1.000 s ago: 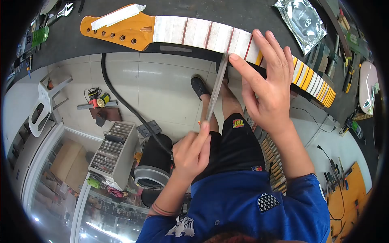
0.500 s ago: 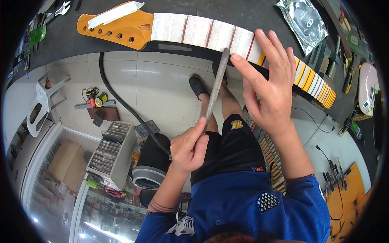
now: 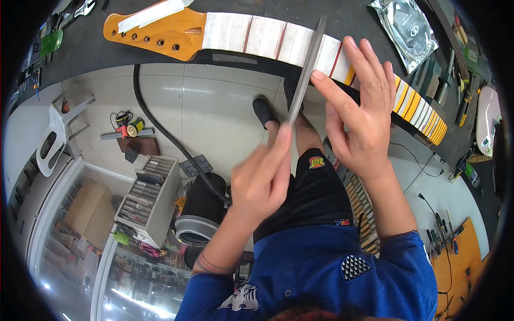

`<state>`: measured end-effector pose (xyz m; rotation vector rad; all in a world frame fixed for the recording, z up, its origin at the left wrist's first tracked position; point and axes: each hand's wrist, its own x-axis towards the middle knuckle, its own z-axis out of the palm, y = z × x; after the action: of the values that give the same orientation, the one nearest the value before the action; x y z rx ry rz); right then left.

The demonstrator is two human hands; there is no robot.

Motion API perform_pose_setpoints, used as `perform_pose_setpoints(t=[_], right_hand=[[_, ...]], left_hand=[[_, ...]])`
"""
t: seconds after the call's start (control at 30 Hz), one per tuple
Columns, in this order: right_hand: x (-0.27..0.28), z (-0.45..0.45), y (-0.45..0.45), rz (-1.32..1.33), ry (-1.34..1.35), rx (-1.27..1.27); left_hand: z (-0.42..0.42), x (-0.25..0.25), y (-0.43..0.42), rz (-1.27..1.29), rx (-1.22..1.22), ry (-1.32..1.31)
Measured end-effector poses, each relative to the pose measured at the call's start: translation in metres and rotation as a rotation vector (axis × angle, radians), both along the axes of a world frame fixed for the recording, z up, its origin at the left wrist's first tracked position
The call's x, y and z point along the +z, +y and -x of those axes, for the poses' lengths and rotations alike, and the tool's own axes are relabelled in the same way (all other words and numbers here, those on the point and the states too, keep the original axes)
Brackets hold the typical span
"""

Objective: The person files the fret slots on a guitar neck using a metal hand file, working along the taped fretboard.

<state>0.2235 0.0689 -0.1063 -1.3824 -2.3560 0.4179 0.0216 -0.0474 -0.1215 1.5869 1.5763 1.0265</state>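
Observation:
My left hand (image 3: pixel 259 182), slightly blurred, is closed around the near end of a long grey metal file (image 3: pixel 303 88). The file lies slantwise across a guitar neck (image 3: pixel 262 36), its tip reaching past the far edge. White and yellow tape covers the fingerboard, with thin reddish strips between the taped bands. My right hand (image 3: pixel 364 107) is open, fingers spread and resting on the neck right of the file. Its index fingertip is close beside the file; whether they touch I cannot tell. At the left, the orange-brown headstock (image 3: pixel 152 32) shows a row of tuner holes.
The neck lies along the front edge of a dark workbench (image 3: pixel 300 12). A silver packet (image 3: pixel 405 32) sits at the back right near various tools. Below are a black hose (image 3: pixel 160 128), a dark bin (image 3: pixel 201 206), a drawer rack (image 3: pixel 147 200) and a white chair (image 3: pixel 59 136).
My left hand has pushed the file forward and right, so its tip has gone from the neck's near edge to beyond its far edge. My right hand stays on the neck.

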Motion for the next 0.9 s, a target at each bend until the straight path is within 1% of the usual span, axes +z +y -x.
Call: perform_pose_setpoints(t=[0.03, 0.13, 0.17, 0.23, 0.33, 0.4, 0.5, 0.6, 0.7, 0.77, 0.87, 0.9], right_hand=[[0.0, 0.0, 0.001, 0.003, 0.002, -0.001], [0.0, 0.0, 0.0, 0.01, -0.003, -0.003], [0.0, 0.001, 0.0, 0.007, -0.004, -0.004], [0.0, 0.002, 0.0, 0.002, -0.006, -0.012], [0.0, 0.002, -0.001, -0.001, -0.016, -0.014], [-0.001, 0.002, 0.0, -0.005, -0.014, -0.009], [0.0, 0.001, -0.001, 0.008, -0.022, -0.011], [-0.001, 0.001, 0.0, 0.008, -0.005, -0.009], [-0.002, 0.002, -0.001, -0.009, -0.007, -0.011], [-0.001, 0.003, 0.0, -0.016, -0.024, -0.016], [-0.001, 0.003, -0.001, -0.015, -0.026, -0.01], [-0.001, 0.002, 0.0, -0.015, -0.023, -0.009]], left_hand=[[0.006, 0.004, -0.024, 0.067, -0.018, 0.058], [0.008, 0.015, -0.025, 0.099, -0.034, 0.117], [0.002, 0.008, -0.016, 0.048, -0.005, 0.104], [-0.012, 0.006, 0.041, -0.028, 0.018, 0.104], [-0.014, 0.005, 0.064, -0.032, 0.0, 0.109], [-0.01, 0.005, 0.048, -0.009, -0.005, 0.117], [0.006, 0.003, -0.033, 0.047, 0.005, 0.163], [0.008, 0.012, -0.037, 0.106, -0.014, 0.139], [-0.01, 0.005, 0.039, -0.022, 0.017, 0.133], [-0.014, 0.002, 0.061, -0.063, 0.02, 0.117], [-0.01, 0.002, 0.047, -0.038, 0.007, 0.13], [-0.003, 0.004, 0.015, 0.01, -0.003, 0.139]])
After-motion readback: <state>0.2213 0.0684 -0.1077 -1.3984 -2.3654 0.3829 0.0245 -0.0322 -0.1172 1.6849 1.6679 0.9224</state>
